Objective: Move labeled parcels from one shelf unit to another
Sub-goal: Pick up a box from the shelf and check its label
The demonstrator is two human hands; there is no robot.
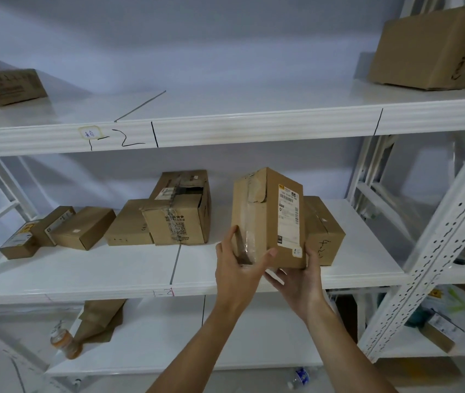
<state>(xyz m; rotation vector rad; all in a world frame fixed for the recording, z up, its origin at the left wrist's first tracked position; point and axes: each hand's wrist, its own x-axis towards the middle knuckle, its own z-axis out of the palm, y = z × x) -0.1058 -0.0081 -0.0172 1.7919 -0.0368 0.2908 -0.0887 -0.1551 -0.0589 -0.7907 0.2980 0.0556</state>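
Right — both hands grip one tall labeled parcel [268, 217] above the middle shelf [83, 276]: left hand [240, 268] wrapping its side, right hand [299, 282] cupped beneath.

Bright even light, soft shadows, edges bowed, slightly blurred

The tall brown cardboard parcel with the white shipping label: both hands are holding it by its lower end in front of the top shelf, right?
Not quite. In the head view both hands, left and right, do grip the tall brown cardboard parcel with the white shipping label by its lower end, but in front of the middle shelf, not the top shelf.
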